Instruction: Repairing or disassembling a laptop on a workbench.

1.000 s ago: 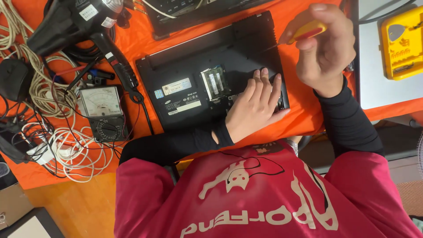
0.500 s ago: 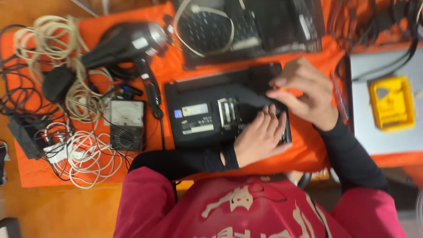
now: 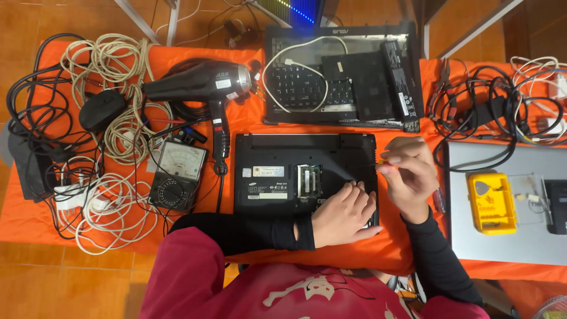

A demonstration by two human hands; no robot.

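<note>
Black laptop (image 3: pixel 295 171) lies underside up at the centre of the orange cloth (image 3: pixel 413 248). Left hand (image 3: pixel 345 215) rests flat, fingers unclenched, on its lower right corner. Right hand (image 3: pixel 407 174), just beside the right edge, pinches a small yellow-handled tool (image 3: pixel 383 160).

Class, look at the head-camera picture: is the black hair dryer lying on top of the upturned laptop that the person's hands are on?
No. The hair dryer lies on the orange cloth up and to the left of the laptop, only its handle end nearing the laptop's corner.
</note>
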